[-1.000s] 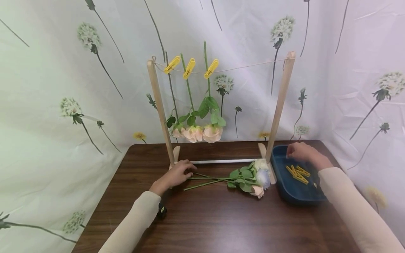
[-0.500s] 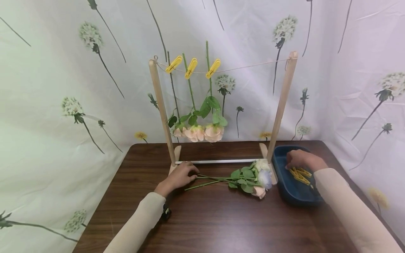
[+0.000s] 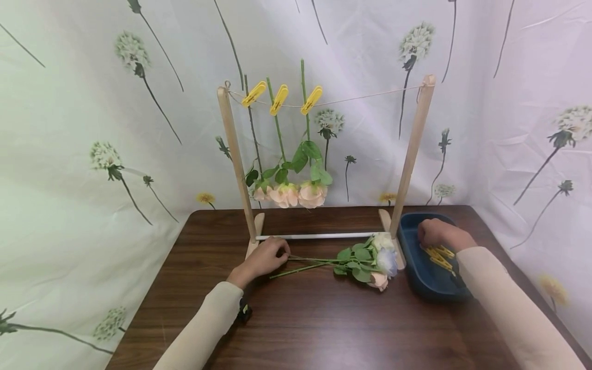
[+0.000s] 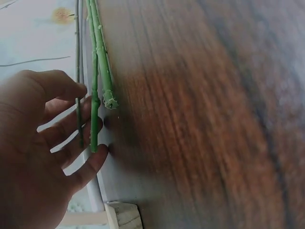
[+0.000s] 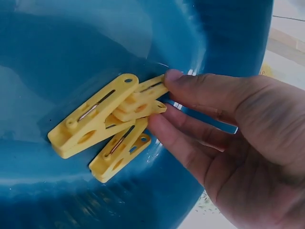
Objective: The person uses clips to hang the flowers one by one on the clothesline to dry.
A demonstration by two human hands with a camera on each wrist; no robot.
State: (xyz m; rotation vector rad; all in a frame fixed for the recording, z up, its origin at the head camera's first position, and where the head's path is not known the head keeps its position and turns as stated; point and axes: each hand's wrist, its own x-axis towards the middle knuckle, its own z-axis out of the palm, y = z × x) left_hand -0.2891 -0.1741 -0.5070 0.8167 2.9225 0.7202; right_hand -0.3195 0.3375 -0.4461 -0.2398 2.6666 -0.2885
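My left hand [image 3: 264, 257] is at the cut ends of the flowers lying on the table. In the left wrist view its thumb and forefinger pinch a thin dark stem [image 4: 77, 45], while thicker green stems [image 4: 94, 71] pass beside the fingers. White, bluish and pink blooms [image 3: 386, 261] lie at the stems' right end. Inside the blue tub [image 3: 409, 257], my right hand [image 3: 439, 234] pinches the handle end of a yellow clothespin [image 5: 138, 102] between thumb and fingers. Other yellow clothespins [image 5: 93, 117] overlap it there.
Behind the lying flowers stands a wooden frame [image 3: 411, 154] with a string [image 3: 363, 96] across its top. Yellow clothespins [image 3: 279, 100] hold three pink roses [image 3: 312, 194] upside down toward the string's left. A white rod [image 3: 324, 236] joins the frame's feet.
My right hand has lowered onto the clothespins in the tub and taken one between its fingertips. The left thumb and forefinger have come together on a stem.
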